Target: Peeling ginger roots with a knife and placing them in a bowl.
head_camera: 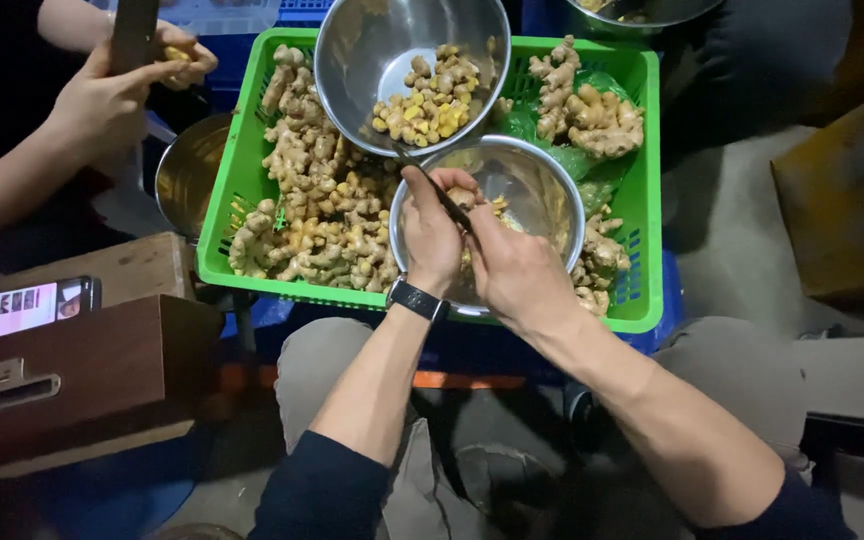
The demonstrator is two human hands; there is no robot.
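light falls from above onto the middle of the view, where the green crate (642, 180) and the ginger (322, 200) show bright and saturated. both steel bowls (352, 60) catch soft glare on their inner walls. the edges sink into dimness: the lap, the floor (742, 230) and the dark sleeves lose detail. the phone screen (32, 305) glows at the left. focus is fair in the centre and softer toward the corners, with wide-angle stretch on the forearms.
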